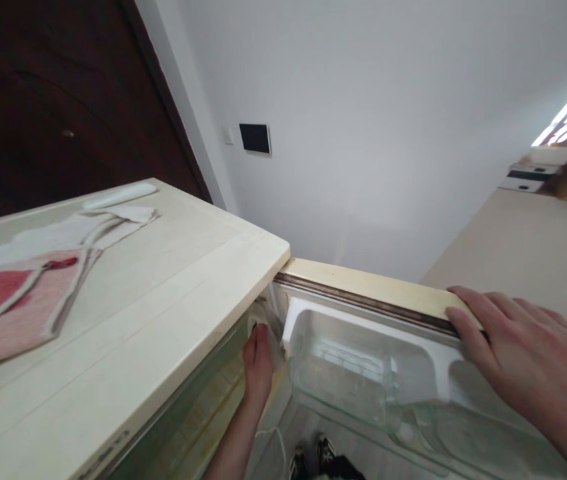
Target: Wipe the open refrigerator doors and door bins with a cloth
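Observation:
A fridge with a cream top (178, 267) stands with its door (373, 283) swung wide; the door's white inner side with clear shelf bins (343, 373) faces me. My left hand (258, 367) reaches in by the hinge side, its fingers closed on a pale cloth (257, 313) pressed at the edge of the cabinet. Part of that cloth is hidden behind the fingers. Over at the right, my right hand (518, 347) grips the door's top edge, with the dark door seal (363, 300) running toward it.
On the fridge top lie a red, pink and white cloth (23, 280) and a pale roll-like object (121, 197). Behind is a white wall with a dark panel (254, 139). Boxes (533, 177) sit at the far right. My shoes (323, 447) show on the floor below.

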Demonstrator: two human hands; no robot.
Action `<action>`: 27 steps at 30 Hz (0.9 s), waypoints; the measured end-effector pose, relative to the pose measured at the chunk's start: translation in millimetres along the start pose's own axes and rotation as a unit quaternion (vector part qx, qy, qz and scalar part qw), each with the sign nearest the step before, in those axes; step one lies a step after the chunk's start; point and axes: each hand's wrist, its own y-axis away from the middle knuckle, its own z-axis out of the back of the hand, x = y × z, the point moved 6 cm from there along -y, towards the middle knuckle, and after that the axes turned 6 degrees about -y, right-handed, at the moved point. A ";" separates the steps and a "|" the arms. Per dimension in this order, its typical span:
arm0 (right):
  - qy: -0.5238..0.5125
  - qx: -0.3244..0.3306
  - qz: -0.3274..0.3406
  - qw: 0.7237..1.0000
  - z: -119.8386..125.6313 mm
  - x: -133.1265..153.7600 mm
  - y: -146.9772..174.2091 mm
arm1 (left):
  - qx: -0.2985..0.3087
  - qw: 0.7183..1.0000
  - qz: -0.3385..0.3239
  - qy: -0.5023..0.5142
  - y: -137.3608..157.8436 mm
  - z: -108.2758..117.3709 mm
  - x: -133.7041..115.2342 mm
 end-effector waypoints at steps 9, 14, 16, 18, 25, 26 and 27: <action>-0.024 0.003 -0.018 1.000 -2.0 -0.7 3.1 | 0.010 0.996 -0.089 0.014 -1.4 -3.4 -90.3; -0.033 0.004 -0.025 0.999 -3.3 -0.6 2.4 | 0.023 0.995 -0.076 -0.067 7.8 14.9 -66.1; -0.036 0.007 -0.026 0.999 -3.8 -0.9 2.1 | -0.007 0.981 -0.167 -0.100 21.0 27.2 -87.3; -0.039 0.013 -0.028 0.999 -4.0 -1.2 1.8 | -0.011 0.927 -0.346 -0.145 39.4 27.2 -128.4; -0.067 0.047 -0.056 0.995 -1.7 -0.9 1.0 | -0.004 0.734 -0.622 -0.274 69.3 -25.3 -210.8; -0.073 0.052 -0.060 0.994 -1.3 -0.8 0.5 | 0.001 0.720 -0.636 -0.276 76.6 -33.8 -215.1; -0.079 0.058 -0.063 0.993 -1.1 -0.9 -0.2 | 0.007 0.706 -0.650 -0.280 86.2 -42.9 -219.3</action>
